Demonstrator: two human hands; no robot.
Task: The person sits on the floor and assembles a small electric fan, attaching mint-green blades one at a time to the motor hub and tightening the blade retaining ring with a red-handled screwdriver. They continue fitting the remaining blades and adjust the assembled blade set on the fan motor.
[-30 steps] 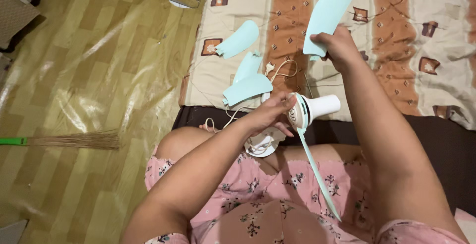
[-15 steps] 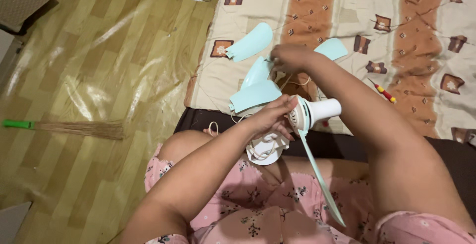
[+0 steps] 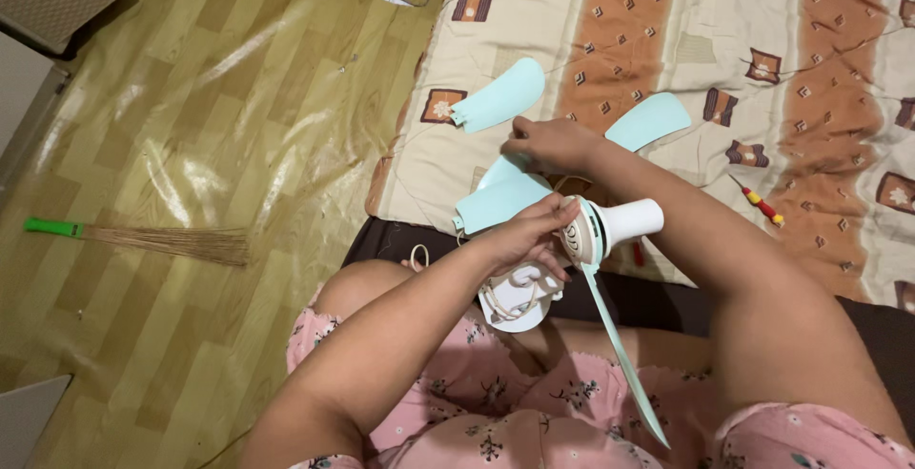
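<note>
Down over the lap, the fan motor [image 3: 610, 226] sits gripped in the left hand [image 3: 524, 235], one pale blue blade [image 3: 620, 355] attached and pointing toward the person. Just beyond it the right hand [image 3: 553, 143] presses on loose blades [image 3: 500, 197] on the quilt [image 3: 810, 11] — whether it grips one cannot be told. A red screwdriver [image 3: 760, 202] lies off to the right — a broom [image 3: 143, 238] on the floor to the left.

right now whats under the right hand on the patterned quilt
Under the right hand, pale blue plastic fan blades lie on the patterned quilt. The hand covers whatever its fingers touch.
</note>
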